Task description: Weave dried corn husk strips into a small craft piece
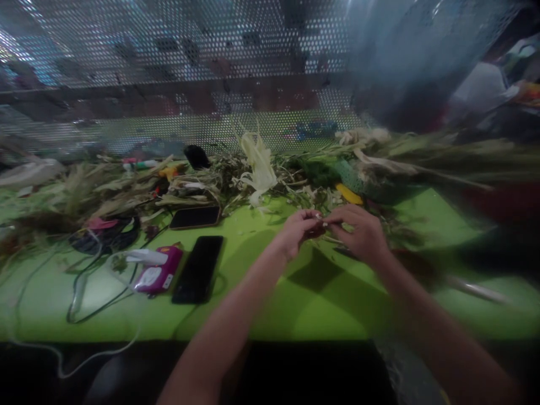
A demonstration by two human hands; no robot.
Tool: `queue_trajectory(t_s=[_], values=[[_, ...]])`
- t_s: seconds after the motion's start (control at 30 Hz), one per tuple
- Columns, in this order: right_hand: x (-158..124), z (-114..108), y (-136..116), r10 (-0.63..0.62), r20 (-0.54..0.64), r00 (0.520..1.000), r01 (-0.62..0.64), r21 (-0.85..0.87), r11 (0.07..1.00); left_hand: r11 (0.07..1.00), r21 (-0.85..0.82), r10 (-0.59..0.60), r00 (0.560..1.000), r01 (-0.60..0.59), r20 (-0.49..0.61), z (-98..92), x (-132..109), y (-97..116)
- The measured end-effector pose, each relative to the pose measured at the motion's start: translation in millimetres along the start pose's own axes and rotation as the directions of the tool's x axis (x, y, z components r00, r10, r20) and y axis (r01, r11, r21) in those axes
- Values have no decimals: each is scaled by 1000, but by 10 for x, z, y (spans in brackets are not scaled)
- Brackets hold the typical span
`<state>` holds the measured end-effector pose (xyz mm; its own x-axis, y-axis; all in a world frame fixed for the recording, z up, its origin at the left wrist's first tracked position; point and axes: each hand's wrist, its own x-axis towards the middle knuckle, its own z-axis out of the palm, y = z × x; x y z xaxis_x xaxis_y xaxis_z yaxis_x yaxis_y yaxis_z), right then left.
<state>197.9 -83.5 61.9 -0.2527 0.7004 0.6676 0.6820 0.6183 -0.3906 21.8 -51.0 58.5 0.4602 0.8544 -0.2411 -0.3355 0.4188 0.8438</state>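
Note:
My left hand and my right hand meet above the green table, fingertips pinched together on a small pale bit of plant between them. Both hands are closed in a pinch. Just beyond them lies a heap of stems, leaves and pale flower parts stretched along the back of the table. The picture is blurred, so the small thing in my fingers is hard to make out.
Left of my arms lie a black phone, a second phone, a pink power bank with white cable, and dark cords. A perforated metal screen stands behind the table. A yellow object rests among the greens.

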Motion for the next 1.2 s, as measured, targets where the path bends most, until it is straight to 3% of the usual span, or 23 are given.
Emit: queue_trajectory(t_s=[0.17,0.4,0.7,1.0,1.2], values=[[16,-7,9,-21,21,1000,21,17,1000,1000,-17,12,1000,-12,-14,-3,9,-2],[14,16,-12,64,-16,998,-63,85,994,1000,-12,11,1000,-11,-23,1,21,-4],[-17,28,-18,54,-37,998,-54,-13,998,997,-73,13,1000,-15,-25,2,17,-21],[-15,52,-11,44,-31,999,-46,-56,997,999,-48,14,995,-19,-94,-11,33,-6],[-13,70,10,59,-86,995,-63,-44,997,991,22,130,987,-128,-99,13,35,-48]])
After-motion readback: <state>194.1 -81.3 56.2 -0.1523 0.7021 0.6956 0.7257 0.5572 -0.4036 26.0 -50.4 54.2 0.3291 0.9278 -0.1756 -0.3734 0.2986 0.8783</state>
